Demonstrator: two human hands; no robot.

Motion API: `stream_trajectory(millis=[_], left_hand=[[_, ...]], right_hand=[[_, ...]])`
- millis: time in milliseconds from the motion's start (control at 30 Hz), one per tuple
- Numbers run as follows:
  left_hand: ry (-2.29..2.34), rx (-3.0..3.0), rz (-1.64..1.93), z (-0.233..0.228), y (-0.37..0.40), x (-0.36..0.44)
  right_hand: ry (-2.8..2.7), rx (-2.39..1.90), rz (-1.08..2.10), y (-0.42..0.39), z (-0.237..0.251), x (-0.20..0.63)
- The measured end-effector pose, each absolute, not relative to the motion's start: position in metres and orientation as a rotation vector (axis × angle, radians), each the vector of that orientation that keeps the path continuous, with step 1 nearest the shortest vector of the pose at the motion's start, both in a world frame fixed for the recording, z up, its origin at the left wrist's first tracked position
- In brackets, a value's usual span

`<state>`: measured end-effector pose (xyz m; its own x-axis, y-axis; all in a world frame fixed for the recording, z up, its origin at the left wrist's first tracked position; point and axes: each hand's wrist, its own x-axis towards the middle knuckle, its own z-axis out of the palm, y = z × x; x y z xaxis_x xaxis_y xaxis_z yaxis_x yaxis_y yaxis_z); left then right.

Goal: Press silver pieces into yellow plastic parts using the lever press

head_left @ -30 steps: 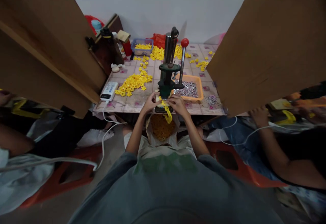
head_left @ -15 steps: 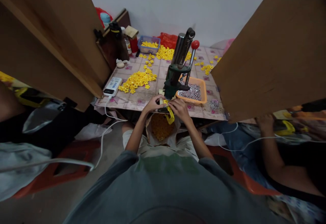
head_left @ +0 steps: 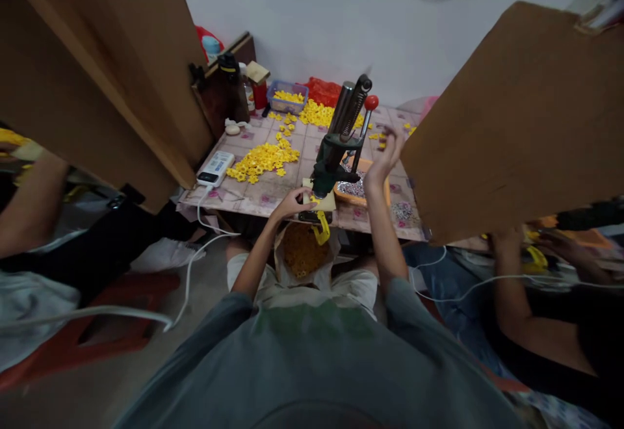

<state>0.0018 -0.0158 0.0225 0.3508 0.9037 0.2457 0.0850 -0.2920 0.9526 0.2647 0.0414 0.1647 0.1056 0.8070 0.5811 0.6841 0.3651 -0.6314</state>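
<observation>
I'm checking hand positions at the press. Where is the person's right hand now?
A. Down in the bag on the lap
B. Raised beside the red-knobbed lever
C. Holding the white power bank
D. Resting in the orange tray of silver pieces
B: the right hand is lifted, blurred, next to the red-knobbed lever, above the orange tray.

A yellow plastic strip point(head_left: 320, 227) hangs from the base of a dark green hand press point(head_left: 331, 156) at the table's near edge. The press stands upright, its red-knobbed lever point(head_left: 371, 103) raised.
</observation>
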Motion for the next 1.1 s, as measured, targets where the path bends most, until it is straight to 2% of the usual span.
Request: stream_trajectory(millis=[100,167,300,400,467,667,733,833,933,1100], left_hand=[[0.911,1.646,1.096,0.025,-0.018,0.004],[0.908,1.626,1.132,0.023,-0.019,0.005],[1.015,1.517,1.353,0.018,-0.011,0.000],[1.370,1.546,1.504,0.017,0.006,-0.012],[1.629,1.689,1.431,0.018,0.017,-0.022],[1.961,1.796,1.189,0.016,0.031,-0.026],[1.948,1.770,1.223,0.014,0.032,-0.024],[1.828,1.698,1.283,0.012,0.033,-0.024],[1.607,1.566,1.384,0.012,0.032,-0.023],[1.236,1.335,1.468,0.013,0.015,-0.006]], right_hand=[[-1.416,-1.221,0.481,0.115,0.205,0.256],[-1.458,-1.131,0.589,0.128,0.214,0.247],[-1.556,-1.158,0.439,0.047,0.191,0.237],[-1.510,-1.237,0.342,-0.037,0.159,0.237],[-1.506,-1.239,0.366,-0.064,0.149,0.240],[-1.621,-1.423,0.243,-0.005,0.138,0.274],[-1.707,-1.655,0.258,0.014,0.118,0.290],[-1.916,-1.870,0.448,0.025,0.089,0.300],[-2.100,-1.800,0.676,0.030,0.077,0.301],[-2.117,-1.723,0.823,0.040,0.076,0.305]])
